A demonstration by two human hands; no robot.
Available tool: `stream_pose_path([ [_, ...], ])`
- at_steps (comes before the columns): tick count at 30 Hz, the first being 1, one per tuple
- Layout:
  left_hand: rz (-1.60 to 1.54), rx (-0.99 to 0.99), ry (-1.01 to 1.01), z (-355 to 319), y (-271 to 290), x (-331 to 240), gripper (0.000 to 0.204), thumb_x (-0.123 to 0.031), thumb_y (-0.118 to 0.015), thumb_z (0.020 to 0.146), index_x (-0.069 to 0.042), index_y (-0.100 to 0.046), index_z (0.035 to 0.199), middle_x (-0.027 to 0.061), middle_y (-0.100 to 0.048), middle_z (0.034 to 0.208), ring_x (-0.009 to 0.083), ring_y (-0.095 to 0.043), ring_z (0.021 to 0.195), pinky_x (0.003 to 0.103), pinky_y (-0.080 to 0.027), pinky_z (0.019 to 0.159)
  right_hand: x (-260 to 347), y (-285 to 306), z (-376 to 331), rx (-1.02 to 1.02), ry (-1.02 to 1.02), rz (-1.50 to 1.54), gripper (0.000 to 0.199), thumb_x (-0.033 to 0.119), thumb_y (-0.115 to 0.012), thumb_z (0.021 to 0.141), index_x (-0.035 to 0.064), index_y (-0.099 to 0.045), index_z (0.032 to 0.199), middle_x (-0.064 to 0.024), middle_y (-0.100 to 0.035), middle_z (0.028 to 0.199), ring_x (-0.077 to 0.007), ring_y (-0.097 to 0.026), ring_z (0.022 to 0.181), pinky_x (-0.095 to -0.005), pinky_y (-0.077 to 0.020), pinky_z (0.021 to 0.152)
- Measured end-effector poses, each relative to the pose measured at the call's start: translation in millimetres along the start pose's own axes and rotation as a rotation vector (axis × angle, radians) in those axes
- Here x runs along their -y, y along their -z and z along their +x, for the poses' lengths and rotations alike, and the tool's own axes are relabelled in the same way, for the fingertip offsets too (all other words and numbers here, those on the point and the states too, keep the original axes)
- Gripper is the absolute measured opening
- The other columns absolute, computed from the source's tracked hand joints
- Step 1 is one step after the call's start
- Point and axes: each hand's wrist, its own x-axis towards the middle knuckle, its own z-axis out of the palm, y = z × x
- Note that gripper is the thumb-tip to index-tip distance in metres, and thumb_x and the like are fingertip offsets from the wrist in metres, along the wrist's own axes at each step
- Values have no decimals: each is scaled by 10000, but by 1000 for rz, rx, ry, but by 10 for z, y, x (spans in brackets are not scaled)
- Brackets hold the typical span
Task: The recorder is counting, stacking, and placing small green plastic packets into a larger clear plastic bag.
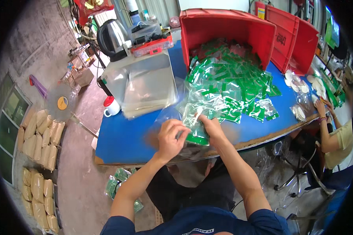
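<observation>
My left hand (170, 138) is closed, its fingertips pinched at the edge of a large clear plastic bag (166, 116). Just to its right, my right hand (211, 128) grips a stack of flat, clear packets with green ends (198, 140), thumb on top. The stack appears to lie at or inside the bag's mouth; glare hides exactly which. Beyond both hands, a heap of similar green-and-clear packets (233, 84) spills from a red crate (227, 19) tipped on its side, onto the blue table (123, 143).
Left on the table are a pile of clear plastic sheets (149, 88), a white mug with red top (111, 106) and a kettle (113, 39). A second red crate (294, 41) stands right. Filled green packs (119, 178) lie on the floor. A co-worker (335, 143) sits at right.
</observation>
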Motion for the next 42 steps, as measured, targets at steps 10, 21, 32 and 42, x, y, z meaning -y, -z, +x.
stream_pose_path([
  [10,-129,81,-65,-105,-292,-514,160,-66,-802,739,-63,-654,799,76,-631,900,277,-621,861,382,-492,757,-83,35,118,345,-61,-102,431,295,-774,812,-20,-688,1094,-99,-699,978,-173,-649,798,-319,-535,684],
  [21,313,947,-11,1234,4,-26,275,-133,-605,834,-33,-662,1084,183,-690,1063,353,-633,1062,481,-461,951,-27,-324,-210,330,197,-268,452,221,-747,827,-15,-634,1196,-95,-678,1075,-202,-629,977,-356,-491,878],
  [32,44,557,-87,988,-395,-192,195,-65,-615,793,-78,-718,959,156,-713,807,339,-695,813,467,-522,751,-197,-336,-44,835,-429,-324,735,462,-811,779,-37,-581,1267,-150,-589,1297,-270,-572,1183,-364,-491,949],
  [42,-194,-361,226,82,421,-318,768,-184,-808,810,-31,-392,1438,155,-501,1386,239,-485,1284,381,-351,1120,-20,30,70,631,-38,-584,575,345,-811,801,-21,-630,1207,-96,-666,1154,-209,-631,1030,-332,-506,899],
])
